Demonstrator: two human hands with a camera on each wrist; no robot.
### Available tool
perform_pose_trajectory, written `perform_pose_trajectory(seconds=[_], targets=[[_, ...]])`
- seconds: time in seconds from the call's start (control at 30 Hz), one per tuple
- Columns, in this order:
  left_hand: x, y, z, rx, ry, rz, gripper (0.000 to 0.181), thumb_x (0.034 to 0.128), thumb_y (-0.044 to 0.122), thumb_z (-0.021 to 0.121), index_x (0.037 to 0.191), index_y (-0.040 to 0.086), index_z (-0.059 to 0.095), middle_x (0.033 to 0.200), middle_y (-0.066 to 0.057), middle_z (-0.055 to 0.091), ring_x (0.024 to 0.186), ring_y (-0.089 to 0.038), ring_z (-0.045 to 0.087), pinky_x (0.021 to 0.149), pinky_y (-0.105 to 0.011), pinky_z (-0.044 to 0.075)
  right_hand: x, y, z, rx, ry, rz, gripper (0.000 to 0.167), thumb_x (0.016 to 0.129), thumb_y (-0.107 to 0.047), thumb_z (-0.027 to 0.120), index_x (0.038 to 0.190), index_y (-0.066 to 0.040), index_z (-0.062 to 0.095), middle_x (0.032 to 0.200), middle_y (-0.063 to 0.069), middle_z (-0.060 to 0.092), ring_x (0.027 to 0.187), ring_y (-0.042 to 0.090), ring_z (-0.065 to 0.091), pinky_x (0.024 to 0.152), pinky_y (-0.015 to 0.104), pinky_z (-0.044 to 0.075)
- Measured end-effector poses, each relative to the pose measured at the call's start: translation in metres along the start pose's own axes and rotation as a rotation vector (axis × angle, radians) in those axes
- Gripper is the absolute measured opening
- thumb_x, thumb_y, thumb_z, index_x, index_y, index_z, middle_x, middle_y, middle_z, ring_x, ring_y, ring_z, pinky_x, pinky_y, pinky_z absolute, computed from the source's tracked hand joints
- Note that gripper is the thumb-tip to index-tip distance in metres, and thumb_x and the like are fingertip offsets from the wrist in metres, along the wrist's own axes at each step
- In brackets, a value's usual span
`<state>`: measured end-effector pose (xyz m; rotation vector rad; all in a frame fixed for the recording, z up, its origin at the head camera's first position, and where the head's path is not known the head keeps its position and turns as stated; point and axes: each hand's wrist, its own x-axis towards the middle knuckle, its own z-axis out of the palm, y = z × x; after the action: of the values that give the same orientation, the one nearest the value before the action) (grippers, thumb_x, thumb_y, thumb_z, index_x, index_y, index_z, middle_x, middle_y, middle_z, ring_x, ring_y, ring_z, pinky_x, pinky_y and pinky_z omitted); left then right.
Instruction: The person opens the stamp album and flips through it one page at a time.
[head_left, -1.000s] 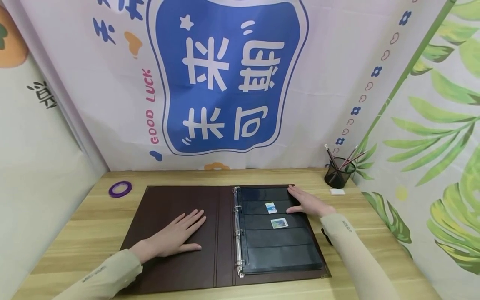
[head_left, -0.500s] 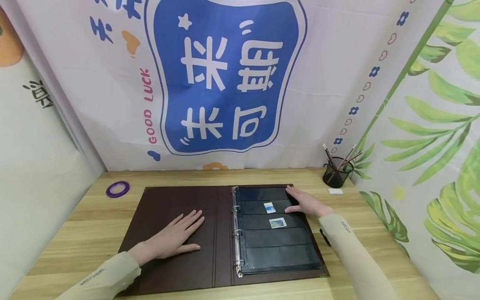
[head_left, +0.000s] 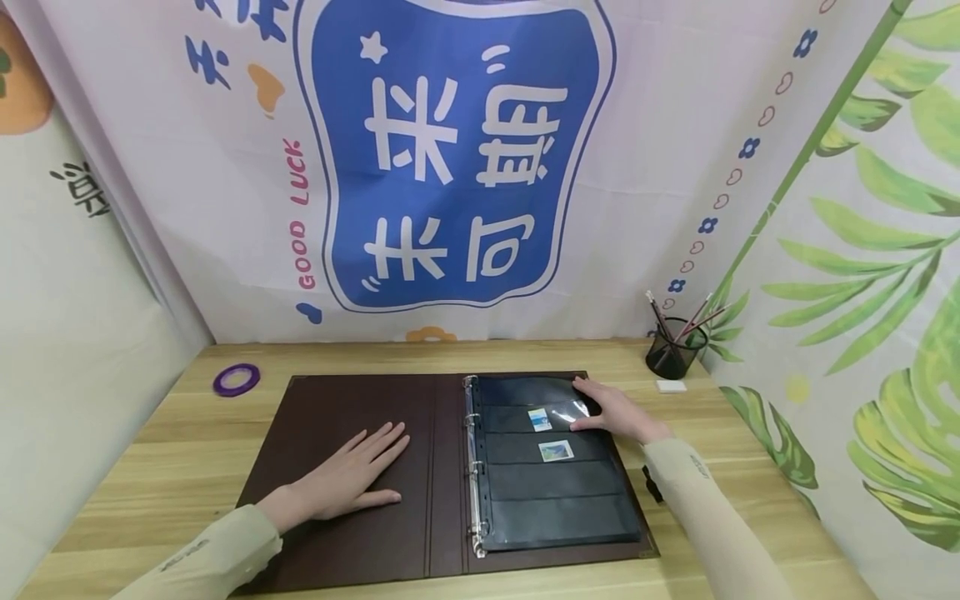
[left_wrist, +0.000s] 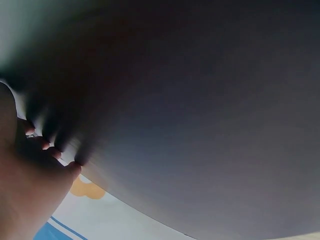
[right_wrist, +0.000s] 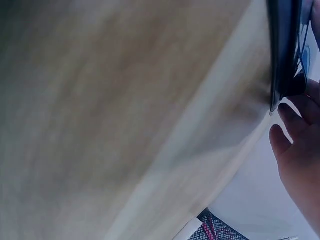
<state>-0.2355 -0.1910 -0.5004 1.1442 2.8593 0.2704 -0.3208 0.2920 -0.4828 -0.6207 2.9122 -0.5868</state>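
Note:
A dark brown ring-binder stamp album lies open on the table. My left hand rests flat on the inside of its left cover, fingers spread; the left wrist view shows that hand at the edge of the frame. On the right side, black pocket pages hang on metal rings. Two stamps sit in the pockets, a blue-and-white one above a green-blue one. My right hand holds the top page's upper right edge, thumb on the page; in the right wrist view the page edge curls beside the fingers.
A purple tape roll lies at the table's back left. At the back right stands a black mesh pen cup with pencils, and a small white block in front of it. Printed cloths hang behind the table.
The top page's upper right part has bulged up at my right hand, and a bright glare now shows beside the thumb. My left hand stays in place.

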Motion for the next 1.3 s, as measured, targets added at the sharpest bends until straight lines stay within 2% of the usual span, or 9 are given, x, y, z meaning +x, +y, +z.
perform_pose_trajectory(seconds=[0.27,0.53,0.8,1.0,1.03,1.1,1.2,1.27,1.3], targets=[[-0.001,0.002,-0.001,-0.009,0.013,0.005,0.082,0.0971,0.061,0.047,0.157,0.007,0.03,0.164,-0.016,0.025,0.151,-0.037,0.026,0.117,-0.062,0.027,-0.002,-0.003,-0.003,-0.003,0.023,-0.018,0.092,0.082,-0.051,0.076,0.149,0.0,0.041,0.153,0.022,0.044,0.14,0.044,0.042,0.113,0.06,0.035],[-0.002,0.002,-0.002,-0.008,0.024,0.012,0.082,0.0973,0.061,0.047,0.156,0.007,0.03,0.163,-0.017,0.026,0.151,-0.038,0.027,0.116,-0.063,0.027,-0.001,-0.008,-0.007,-0.008,0.015,-0.026,0.089,0.082,-0.047,0.078,0.144,0.007,0.045,0.147,0.028,0.049,0.136,0.044,0.047,0.111,0.057,0.039],[-0.002,0.003,-0.001,-0.014,0.039,0.021,0.08,0.0974,0.059,0.049,0.155,0.005,0.032,0.162,-0.019,0.028,0.15,-0.04,0.029,0.115,-0.064,0.028,-0.005,-0.012,-0.009,0.013,0.021,-0.019,0.092,0.082,-0.045,0.079,0.146,0.01,0.041,0.151,0.032,0.041,0.139,0.049,0.041,0.112,0.06,0.036],[-0.002,0.002,0.0,-0.024,0.028,0.018,0.081,0.0973,0.059,0.049,0.155,0.006,0.032,0.163,-0.018,0.028,0.15,-0.04,0.028,0.115,-0.064,0.028,-0.01,-0.011,-0.008,0.038,0.071,-0.03,0.084,0.082,-0.038,0.08,0.143,0.007,0.047,0.154,0.03,0.038,0.139,0.049,0.039,0.111,0.062,0.036],[-0.002,0.002,-0.001,-0.024,0.021,0.012,0.081,0.0972,0.06,0.048,0.156,0.006,0.031,0.163,-0.018,0.027,0.151,-0.039,0.027,0.116,-0.064,0.027,-0.011,-0.011,-0.008,0.041,0.088,-0.033,0.082,0.082,-0.037,0.081,0.143,0.007,0.047,0.154,0.03,0.037,0.136,0.048,0.044,0.11,0.062,0.037],[-0.001,0.002,-0.002,-0.024,0.013,0.004,0.082,0.0971,0.061,0.048,0.157,0.007,0.03,0.164,-0.016,0.026,0.151,-0.038,0.026,0.117,-0.063,0.027,-0.011,-0.012,-0.008,0.062,0.128,-0.027,0.082,0.081,-0.032,0.082,0.144,0.006,0.046,0.154,0.03,0.037,0.117,0.041,0.059,0.106,0.057,0.043],[-0.001,0.003,-0.002,-0.028,0.008,0.001,0.082,0.097,0.06,0.049,0.157,0.008,0.029,0.164,-0.016,0.025,0.152,-0.037,0.026,0.117,-0.062,0.026,-0.012,-0.015,-0.008,0.111,0.175,-0.004,0.083,0.082,-0.024,0.081,0.146,0.008,0.04,0.143,0.032,0.047,0.082,0.024,0.065,0.087,0.044,0.054],[-0.001,0.003,-0.002,-0.03,0.006,-0.001,0.082,0.0969,0.06,0.049,0.157,0.008,0.029,0.164,-0.016,0.025,0.152,-0.037,0.025,0.117,-0.062,0.026,-0.013,-0.017,-0.009,0.176,0.185,0.045,0.084,0.082,-0.019,0.081,0.147,0.009,0.036,0.136,0.033,0.053,0.072,0.019,0.065,0.075,0.036,0.055],[-0.001,0.003,-0.002,-0.03,0.005,-0.002,0.082,0.0968,0.06,0.05,0.157,0.008,0.029,0.164,-0.016,0.025,0.152,-0.037,0.025,0.117,-0.062,0.026,-0.014,-0.018,-0.01,0.203,0.181,0.068,0.083,0.083,-0.018,0.08,0.147,0.01,0.035,0.131,0.034,0.055,0.075,0.022,0.068,0.071,0.035,0.056]])
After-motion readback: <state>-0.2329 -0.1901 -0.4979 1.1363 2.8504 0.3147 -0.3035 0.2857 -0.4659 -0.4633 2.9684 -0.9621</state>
